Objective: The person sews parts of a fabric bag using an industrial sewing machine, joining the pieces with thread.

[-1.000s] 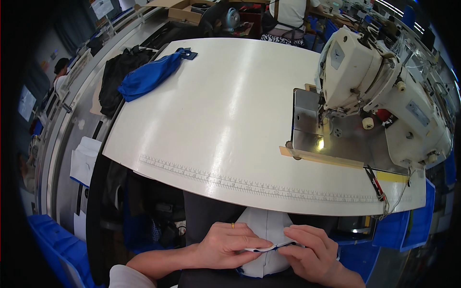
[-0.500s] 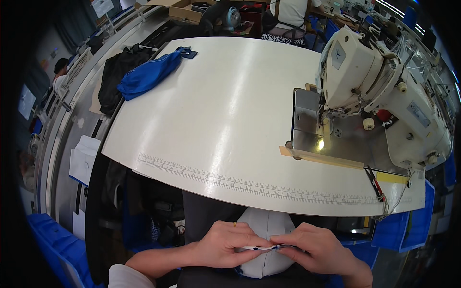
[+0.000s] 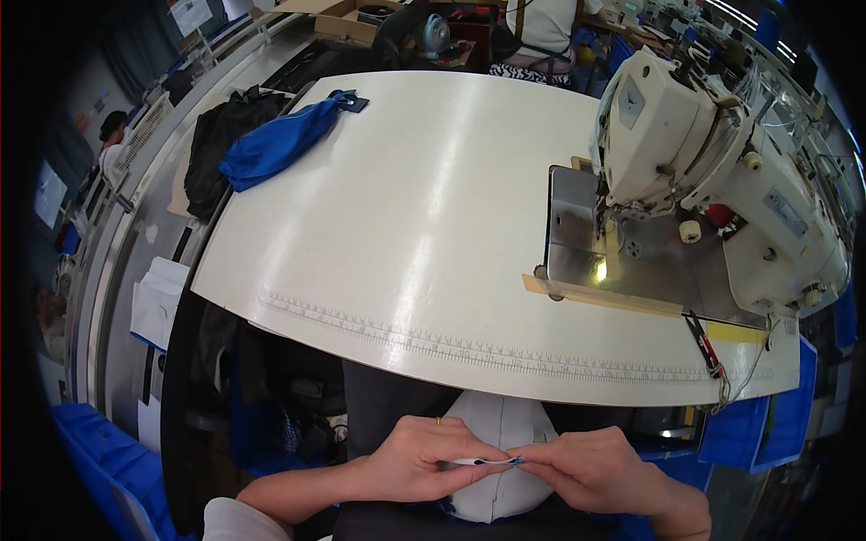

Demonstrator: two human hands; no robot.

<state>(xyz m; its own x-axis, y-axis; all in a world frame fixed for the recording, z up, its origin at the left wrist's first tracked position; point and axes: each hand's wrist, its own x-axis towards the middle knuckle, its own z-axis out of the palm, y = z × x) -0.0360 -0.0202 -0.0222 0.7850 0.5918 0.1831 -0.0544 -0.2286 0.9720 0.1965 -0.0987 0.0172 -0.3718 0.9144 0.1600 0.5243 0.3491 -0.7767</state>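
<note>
Across my lap, below the table's front edge, lies a light grey fabric piece with a seam down its middle and some blue at its lower edge. My left hand, a ring on one finger, pinches a folded edge of this cloth between thumb and fingers. Close beside it, my right hand pinches the same edge, thumb and fingertips pressed together. The fingertips of both hands almost meet. A little dark blue shows within the fold. How the pinched edge joins the rest of the cloth is partly hidden by my hands.
In front of me is a white table with a printed ruler along its near edge. A sewing machine stands at right, with red-and-black thread snips nearby. A blue fabric pouch and black cloth lie far left. Blue bins hang below.
My right hand has turned and drawn its fingertips in closer toward the left hand, covering more of the pinched edge on that side. My left hand has barely moved.
</note>
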